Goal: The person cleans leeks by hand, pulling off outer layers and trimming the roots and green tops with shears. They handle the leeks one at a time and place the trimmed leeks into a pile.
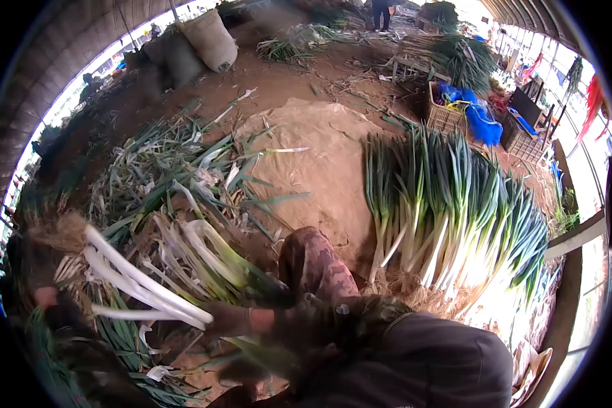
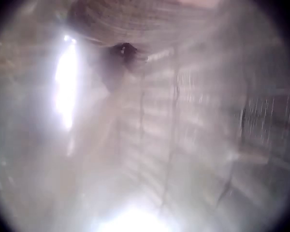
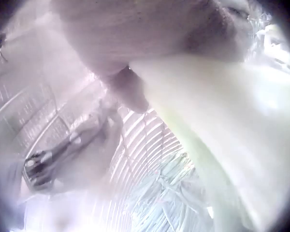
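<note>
My gloved right hand [image 1: 228, 321] grips a few long green onions [image 1: 139, 275]. Their white shafts slant up and left to brown roots [image 1: 64, 231], and the green leaves trail behind the hand. In the right wrist view the glove [image 3: 150, 34] closes round a thick pale shaft [image 3: 203, 106]. At the far left of the head view, my left hand [image 1: 32, 266] is a dark blur near the root end. A glove [image 2: 135, 24] shows at the top of the blurred left wrist view; I cannot tell whether it holds anything.
Loose onions and stripped leaves [image 1: 163, 163] heap up at left. Trimmed green onions [image 1: 449, 211] lie in a row at right beside a brown sheet [image 1: 306, 170]. Farther back are crates [image 1: 446, 117], blue netting [image 1: 481, 122], sacks [image 1: 211, 41] and a standing person [image 1: 381, 13].
</note>
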Tool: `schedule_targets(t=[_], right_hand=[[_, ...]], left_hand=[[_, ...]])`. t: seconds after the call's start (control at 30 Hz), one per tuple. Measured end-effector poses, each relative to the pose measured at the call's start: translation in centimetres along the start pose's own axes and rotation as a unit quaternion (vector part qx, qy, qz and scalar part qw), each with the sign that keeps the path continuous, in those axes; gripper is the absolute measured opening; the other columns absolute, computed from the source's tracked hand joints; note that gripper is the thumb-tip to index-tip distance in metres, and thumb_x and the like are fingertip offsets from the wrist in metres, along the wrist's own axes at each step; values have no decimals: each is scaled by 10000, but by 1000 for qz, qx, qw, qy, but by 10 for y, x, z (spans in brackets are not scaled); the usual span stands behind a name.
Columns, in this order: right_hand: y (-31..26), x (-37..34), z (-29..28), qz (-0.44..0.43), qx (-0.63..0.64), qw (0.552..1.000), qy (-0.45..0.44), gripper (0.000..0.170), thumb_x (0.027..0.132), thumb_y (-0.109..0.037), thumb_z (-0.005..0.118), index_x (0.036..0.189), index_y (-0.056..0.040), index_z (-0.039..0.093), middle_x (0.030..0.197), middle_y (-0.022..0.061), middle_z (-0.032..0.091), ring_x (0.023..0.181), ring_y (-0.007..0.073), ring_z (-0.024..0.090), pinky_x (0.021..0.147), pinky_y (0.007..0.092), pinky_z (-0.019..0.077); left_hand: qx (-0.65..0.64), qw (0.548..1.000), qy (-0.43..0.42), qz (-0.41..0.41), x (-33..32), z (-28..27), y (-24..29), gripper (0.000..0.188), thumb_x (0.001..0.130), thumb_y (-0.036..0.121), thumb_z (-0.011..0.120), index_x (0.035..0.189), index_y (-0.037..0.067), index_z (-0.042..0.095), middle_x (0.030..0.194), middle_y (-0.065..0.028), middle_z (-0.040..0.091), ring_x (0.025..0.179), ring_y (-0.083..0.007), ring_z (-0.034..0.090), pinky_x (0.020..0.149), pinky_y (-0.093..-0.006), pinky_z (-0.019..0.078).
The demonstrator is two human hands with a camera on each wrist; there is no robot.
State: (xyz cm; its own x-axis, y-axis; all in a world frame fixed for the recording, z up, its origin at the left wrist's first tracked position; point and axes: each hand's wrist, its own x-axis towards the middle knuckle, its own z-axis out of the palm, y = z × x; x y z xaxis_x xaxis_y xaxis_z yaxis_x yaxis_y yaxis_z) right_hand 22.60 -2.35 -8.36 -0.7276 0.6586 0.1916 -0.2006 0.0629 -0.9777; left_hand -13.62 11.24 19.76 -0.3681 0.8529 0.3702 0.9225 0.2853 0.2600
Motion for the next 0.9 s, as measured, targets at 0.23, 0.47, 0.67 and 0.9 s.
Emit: schedule_targets(t=[0.23, 0.47, 0.67, 0.9], right_hand=[[-12, 17, -36, 124, -2, 982, 144, 369, 735, -150, 728, 1057, 7, 640, 817, 129, 689, 734, 230, 652, 697, 358, 535], [5, 33, 8, -1, -50, 986, 156, 483, 743, -192, 770, 1150, 4, 598, 944, 231, 680, 856, 355, 679, 775, 410, 533], [-75, -3, -3, 98, -274, 955, -59, 793, 750, -337, 794, 1377, -14, 432, 1180, 232, 613, 1098, 326, 597, 953, 367, 466], [-232, 40, -74, -484, -614, 587, 213, 691, 665, -326, 792, 1275, -104, 555, 1238, 141, 563, 1306, 326, 413, 1046, 542, 338]], left_hand=[[-148, 987, -65, 8, -127, -2, -15, 754, 840, 301, 701, 1450, -5, 381, 1371, -148, 512, 1208, -238, 538, 977, -350, 487], [-602, 783, -139, -74, -310, 124, 111, 610, 802, 146, 730, 1332, -26, 482, 1206, -111, 580, 1060, -207, 580, 881, -311, 501], [-521, 838, -67, -144, -263, 148, 114, 527, 691, 37, 743, 1131, -54, 469, 941, -113, 603, 718, -170, 603, 650, -295, 531], [-487, 868, -101, 4, -189, 46, 90, 288, 732, -12, 724, 985, -7, 586, 840, -85, 641, 686, -173, 654, 583, -301, 555]])
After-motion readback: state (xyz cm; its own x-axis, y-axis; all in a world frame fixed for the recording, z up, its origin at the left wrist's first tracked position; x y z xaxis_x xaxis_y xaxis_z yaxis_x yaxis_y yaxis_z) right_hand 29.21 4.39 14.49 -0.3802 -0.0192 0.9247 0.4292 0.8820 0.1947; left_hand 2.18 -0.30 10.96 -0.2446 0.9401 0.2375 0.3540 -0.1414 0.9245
